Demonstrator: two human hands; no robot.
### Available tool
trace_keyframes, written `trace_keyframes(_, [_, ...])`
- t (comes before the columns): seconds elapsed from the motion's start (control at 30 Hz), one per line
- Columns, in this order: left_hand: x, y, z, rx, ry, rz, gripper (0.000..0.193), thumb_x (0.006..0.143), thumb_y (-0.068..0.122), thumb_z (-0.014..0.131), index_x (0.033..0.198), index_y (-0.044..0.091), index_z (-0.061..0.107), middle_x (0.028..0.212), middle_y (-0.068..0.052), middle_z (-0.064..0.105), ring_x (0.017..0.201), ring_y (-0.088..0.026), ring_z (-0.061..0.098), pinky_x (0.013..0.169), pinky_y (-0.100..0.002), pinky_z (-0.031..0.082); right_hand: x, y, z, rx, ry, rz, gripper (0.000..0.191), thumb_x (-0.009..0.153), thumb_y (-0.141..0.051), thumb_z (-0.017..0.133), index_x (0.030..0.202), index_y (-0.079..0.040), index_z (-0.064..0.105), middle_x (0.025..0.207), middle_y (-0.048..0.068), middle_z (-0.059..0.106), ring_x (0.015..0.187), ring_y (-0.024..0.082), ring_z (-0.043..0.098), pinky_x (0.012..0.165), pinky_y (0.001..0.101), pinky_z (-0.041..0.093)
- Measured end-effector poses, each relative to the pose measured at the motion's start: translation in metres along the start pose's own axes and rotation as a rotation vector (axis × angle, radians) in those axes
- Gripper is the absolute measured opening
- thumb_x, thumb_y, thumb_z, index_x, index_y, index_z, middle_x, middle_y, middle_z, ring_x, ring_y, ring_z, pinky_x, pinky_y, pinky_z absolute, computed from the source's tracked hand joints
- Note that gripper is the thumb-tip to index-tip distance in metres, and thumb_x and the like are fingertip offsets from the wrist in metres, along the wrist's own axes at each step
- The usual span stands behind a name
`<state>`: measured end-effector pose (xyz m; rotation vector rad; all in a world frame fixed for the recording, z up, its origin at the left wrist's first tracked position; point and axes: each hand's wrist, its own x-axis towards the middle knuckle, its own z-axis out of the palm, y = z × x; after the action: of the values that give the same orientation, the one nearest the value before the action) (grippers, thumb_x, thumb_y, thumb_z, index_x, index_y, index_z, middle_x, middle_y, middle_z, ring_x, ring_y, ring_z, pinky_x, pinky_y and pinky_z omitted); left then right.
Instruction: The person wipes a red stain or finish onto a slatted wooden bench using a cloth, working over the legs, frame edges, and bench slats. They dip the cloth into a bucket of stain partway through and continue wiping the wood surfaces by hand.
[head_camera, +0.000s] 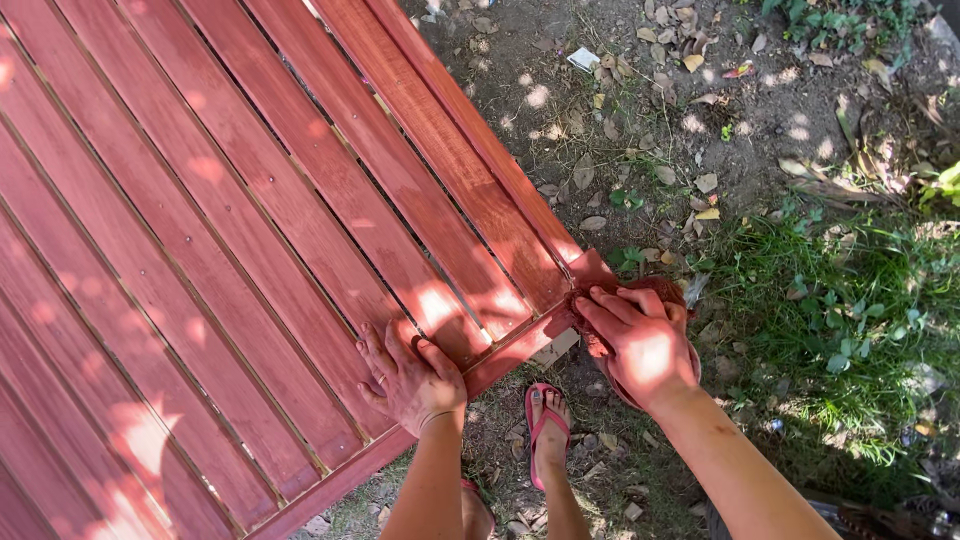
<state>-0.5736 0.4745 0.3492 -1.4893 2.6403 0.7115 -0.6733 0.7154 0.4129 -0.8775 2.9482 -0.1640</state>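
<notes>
A big slatted wooden panel (200, 250), stained reddish-brown, lies flat across the left of the view. My left hand (410, 378) rests palm down with fingers spread on the slats near its front edge. My right hand (640, 340) presses a stain-soaked dark red rag (668, 292) against the panel's near right corner, fingers wrapped over the cloth. Both hands are smeared with stain.
Bare dirt with dry leaves (640, 130) stretches right of the panel, with grass (850, 310) farther right. My foot in a pink flip-flop (545, 425) stands just below the panel's edge. A small white scrap (583, 59) lies on the dirt at the top.
</notes>
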Motion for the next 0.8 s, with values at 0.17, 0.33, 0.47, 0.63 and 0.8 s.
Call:
trace_keyframes(0.17, [-0.003, 0.001, 0.000, -0.025, 0.011, 0.029, 0.057, 0.096, 0.037, 0.041, 0.150, 0.018, 0.044, 0.170, -0.005, 0.021, 0.158, -0.024, 0.015, 0.118, -0.063, 0.013, -0.039, -0.003, 0.008, 0.092, 0.068, 0.112, 0.050, 0.076, -0.020, 0.081, 0.124, -0.030, 0.070, 0.126, -0.010, 0.070, 0.117, 0.021, 0.060, 0.101, 0.0456, 0.048])
trace_keyframes(0.33, [-0.005, -0.003, -0.002, -0.116, 0.042, 0.045, 0.055, 0.098, 0.038, 0.043, 0.149, 0.018, 0.047, 0.170, -0.007, 0.023, 0.155, -0.026, 0.022, 0.119, -0.064, 0.013, -0.083, 0.024, 0.036, 0.214, -0.055, 0.303, 0.059, 0.074, -0.007, 0.076, 0.129, -0.028, 0.072, 0.131, -0.001, 0.070, 0.121, 0.025, 0.061, 0.107, 0.0464, 0.049])
trace_keyframes(0.47, [-0.012, -0.004, -0.012, -0.188, 0.123, 0.090, 0.057, 0.094, 0.036, 0.052, 0.147, 0.017, 0.050, 0.168, -0.009, 0.029, 0.157, -0.030, 0.024, 0.120, -0.066, 0.010, -0.135, 0.067, 0.042, 0.612, 0.064, 0.860, 0.051, 0.084, 0.001, 0.070, 0.131, -0.019, 0.071, 0.125, 0.007, 0.074, 0.109, 0.020, 0.074, 0.101, 0.0408, 0.060])
trace_keyframes(0.63, [-0.069, 0.006, -0.009, -0.257, 0.260, 0.669, 0.050, 0.088, 0.019, 0.062, 0.138, 0.012, 0.060, 0.160, -0.012, 0.041, 0.155, -0.041, 0.027, 0.123, -0.062, 0.017, -0.172, 0.109, 0.069, 1.170, 0.625, 1.140, 0.050, 0.084, 0.005, 0.073, 0.131, -0.008, 0.065, 0.130, 0.009, 0.069, 0.113, 0.019, 0.068, 0.104, 0.0365, 0.055])
trace_keyframes(0.8, [-0.152, 0.026, 0.058, -0.510, -0.126, 1.035, 0.037, 0.087, 0.002, 0.061, 0.123, 0.008, 0.064, 0.145, -0.017, 0.058, 0.132, -0.035, 0.058, 0.107, -0.047, 0.051, -0.179, 0.121, 0.114, 1.311, 0.604, 1.390, 0.045, 0.083, -0.001, 0.075, 0.126, -0.009, 0.068, 0.125, 0.007, 0.072, 0.110, 0.020, 0.071, 0.101, 0.0382, 0.058])
